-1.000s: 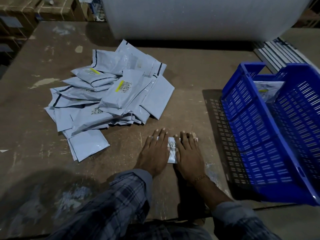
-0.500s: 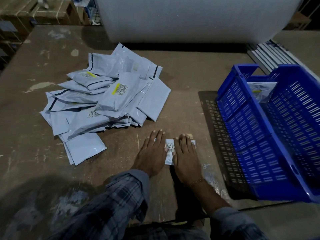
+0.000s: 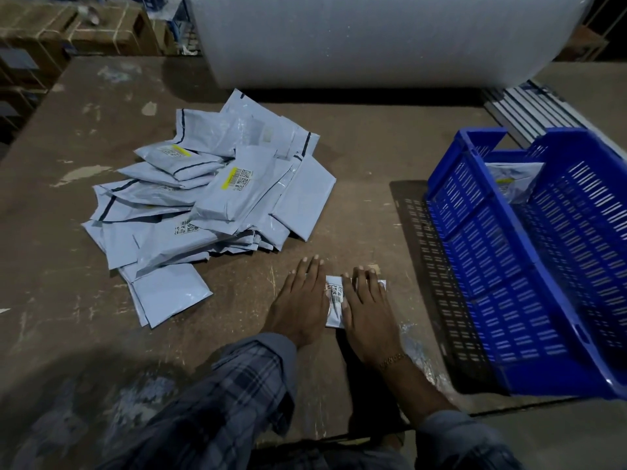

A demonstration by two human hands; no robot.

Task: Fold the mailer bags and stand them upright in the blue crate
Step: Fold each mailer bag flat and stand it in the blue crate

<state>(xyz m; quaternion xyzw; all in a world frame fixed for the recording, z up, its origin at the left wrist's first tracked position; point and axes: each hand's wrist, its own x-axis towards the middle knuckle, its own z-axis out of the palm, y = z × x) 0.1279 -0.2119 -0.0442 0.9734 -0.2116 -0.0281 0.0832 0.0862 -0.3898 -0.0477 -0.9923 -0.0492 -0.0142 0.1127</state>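
A small folded grey mailer bag with a barcode label lies flat on the brown table near its front edge. My left hand presses its left part with straight fingers. My right hand lies flat on its right part, fingers straight. A loose pile of unfolded grey mailer bags sits to the upper left of my hands. The blue crate stands at the right, tilted, with one mailer bag upright at its far end.
A big roll of bubble wrap lies across the back of the table. Cardboard boxes stand beyond the far left corner. Metal rails lie behind the crate. Worn table surface stretches between pile and crate.
Both hands stay pressed flat on the folded mailer bag. My head view has shifted slightly; pile and crate have not moved.
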